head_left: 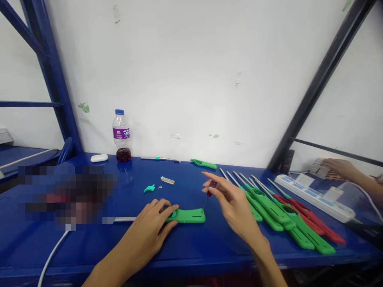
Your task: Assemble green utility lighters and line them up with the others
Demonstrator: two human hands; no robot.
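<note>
Under my left hand [152, 225] lies a green long-necked lighter [191, 215], pressed flat to the blue table with its metal tube pointing left. My left fingers close round its handle near the trigger opening. My right hand [231, 201] pinches the dark red handle of a small screwdriver [208, 194]. The screwdriver's tip meets the right end of the lighter's handle. Loose parts lie behind my left hand: a teal trigger [149, 188], a tiny white piece [160, 187] and a clear lighter insert [167, 180].
Several green lighters [269, 205] and red lighters [317, 217] lie piled on the right, before a white power strip [314, 197]. At the back are a bottle [122, 137], a white case [99, 158], a metal tube [154, 158] and a green handle shell [204, 164]. Another person's hand [339, 167] shows far right.
</note>
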